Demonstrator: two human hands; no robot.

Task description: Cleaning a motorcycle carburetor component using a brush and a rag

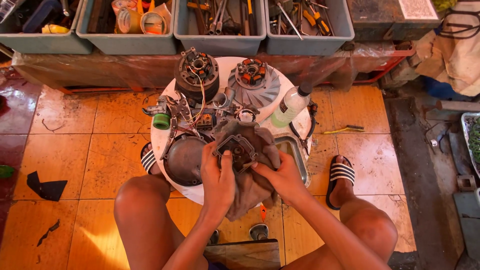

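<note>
both hands over near edge of round white table (295,125), approx 6 o'clock of tabletop. left hand (218,181) + right hand (283,176) hold a brown rag (250,190) wrapped round a dark metal part (236,150) w/ square frame opening. left thumb lies up across the part's left side, fingers closed under rag; right fingers curled shut on rag at part's right edge. both grips clamped on rag/part, hands nearly touching.

around it: dark round cover (183,160) at 9 o'clock of the hands, touching left wrist area. stator w/ wires (196,72) at 11 o'clock on table, finned pulley disc (253,82) at 12–1 o'clock. clear plastic bottle (290,106), black cap, tilted, at 2 o'clock. green-tipped part (161,120) at 10 o'clock. metal tray (296,155) just right of right hand. grey tool bins (220,44) along far side, 12 o'clock. yellow-handled wire brush (344,130) on floor tiles, 3 o'clock, well apart from table.
</note>
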